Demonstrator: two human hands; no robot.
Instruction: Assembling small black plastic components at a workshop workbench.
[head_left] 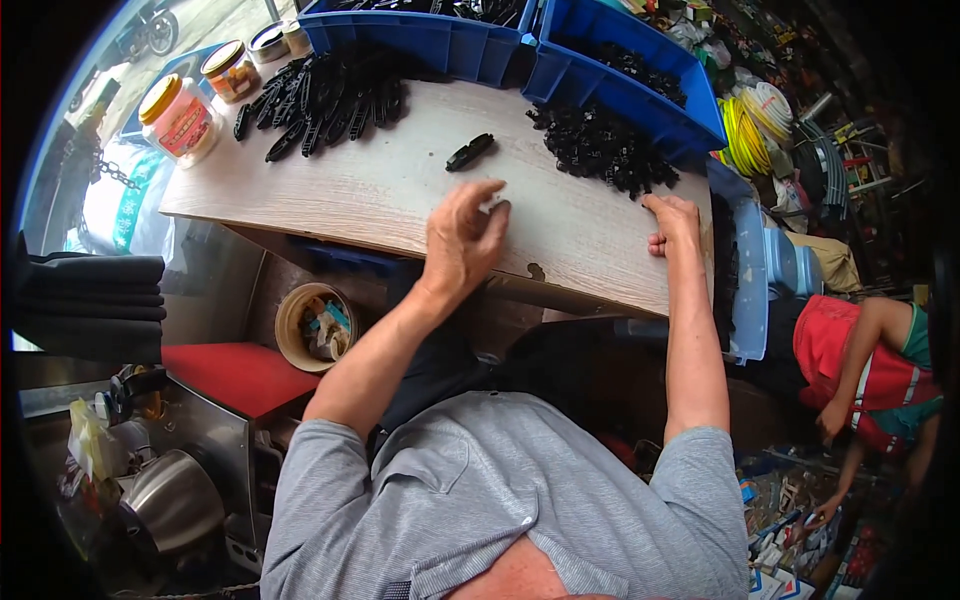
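My left hand (pixel 465 235) hovers over the front middle of the pale wood-grain table (pixel 390 185). Its fingers are bent, with a gap between thumb and forefinger and nothing in it. Just beyond its fingertips lies a single long black plastic piece (pixel 470 152). At the right, my right hand (pixel 674 222) rests at the near edge of a heap of small black parts (pixel 600 150). Its forefinger reaches to the heap and the other fingers are curled in; whatever the fingertips pinch is too small to make out.
Long black pieces (pixel 325 100) are heaped at the back left, beside jars (pixel 180 125). Two blue bins (pixel 420 45) (pixel 630 95) with black parts stand along the back. A waste bucket (pixel 290 335) is below left. Another person (pixel 865 360) is at the right.
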